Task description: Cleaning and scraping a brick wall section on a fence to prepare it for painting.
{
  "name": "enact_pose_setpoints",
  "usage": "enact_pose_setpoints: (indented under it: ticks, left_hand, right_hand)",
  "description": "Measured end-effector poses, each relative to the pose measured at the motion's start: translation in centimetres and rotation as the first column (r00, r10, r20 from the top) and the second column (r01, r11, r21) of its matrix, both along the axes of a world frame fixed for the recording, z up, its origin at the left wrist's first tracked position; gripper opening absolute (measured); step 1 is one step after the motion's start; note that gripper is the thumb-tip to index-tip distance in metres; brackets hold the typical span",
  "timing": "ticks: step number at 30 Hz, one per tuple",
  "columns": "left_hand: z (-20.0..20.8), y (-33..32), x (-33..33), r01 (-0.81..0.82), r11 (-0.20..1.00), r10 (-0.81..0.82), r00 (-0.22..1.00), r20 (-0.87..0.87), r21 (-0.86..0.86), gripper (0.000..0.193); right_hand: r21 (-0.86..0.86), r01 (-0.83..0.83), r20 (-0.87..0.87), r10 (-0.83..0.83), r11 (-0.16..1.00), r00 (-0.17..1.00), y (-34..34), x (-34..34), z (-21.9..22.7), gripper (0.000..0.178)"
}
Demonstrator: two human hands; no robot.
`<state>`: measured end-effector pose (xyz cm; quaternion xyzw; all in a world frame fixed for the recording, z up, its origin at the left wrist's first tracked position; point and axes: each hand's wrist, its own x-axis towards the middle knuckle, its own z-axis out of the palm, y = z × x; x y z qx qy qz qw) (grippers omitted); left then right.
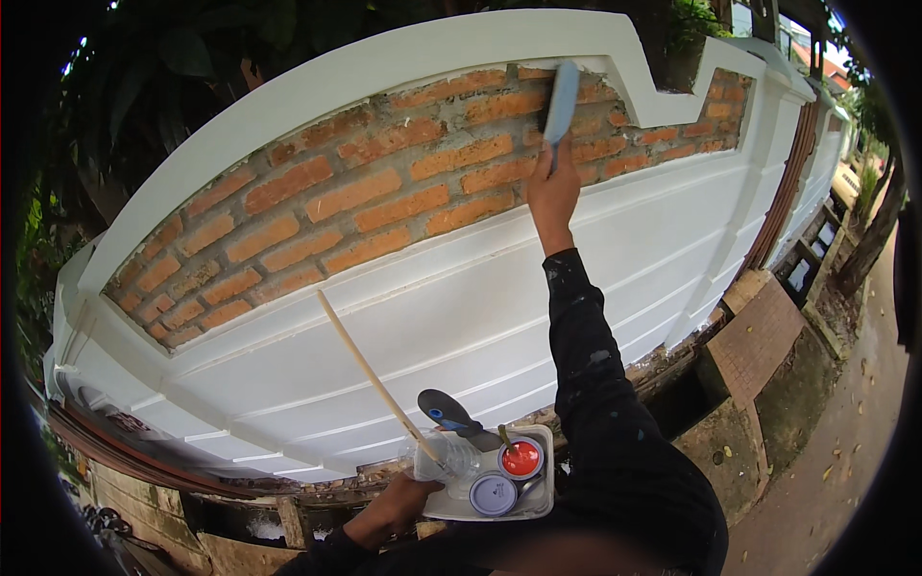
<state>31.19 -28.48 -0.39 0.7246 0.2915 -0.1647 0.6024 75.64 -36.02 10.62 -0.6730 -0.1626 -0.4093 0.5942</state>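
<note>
My right hand reaches up, its fingers wrapped round the handle of a long, pale blue hand brush. The brush lies against the brick panel, close under its white upper border. Low in the head view, my left hand grips the left edge of a white plastic tray; part of its fingers is hidden. In the tray stand an open can of red paint, a can with a grey lid and a clear plastic cup. A thin wooden stick and a dark-handled tool stick up from there.
A white wall frames the bricks and curves across the view. A drainage ditch runs along its foot, with a paved slab over it. A path and a tree trunk lie at right.
</note>
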Motion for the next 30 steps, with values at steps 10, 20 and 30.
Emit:
enact_pose_setpoints:
  ticks: [10, 20, 30]
  left_hand:
    - [-0.8, 2.4, -1.9, -0.234, 0.959, 0.245, 0.968, 0.056, -0.157, 0.032]
    - [2.7, 3.2, -1.1, -0.057, 0.995, 0.062, 0.996, -0.059, 0.082, 0.036]
    - [-1.7, 4.9, -1.4, -0.116, 0.993, 0.115, 0.993, 0.025, 0.017, 0.029]
  right_hand:
    - [-0.061, 0.0, 0.064, 0.004, 0.998, 0.998, 3.9, -2.7, -1.5, 0.05]
    - [-0.389, -0.098, 0.033, 0.12, 0.916, 0.992, 4.1, -4.9, -2.2, 0.05]
    - [-0.198, 0.312, 0.05, -0.308, 0.929, 0.95, -4.3, 6.5, -3.0, 0.047]
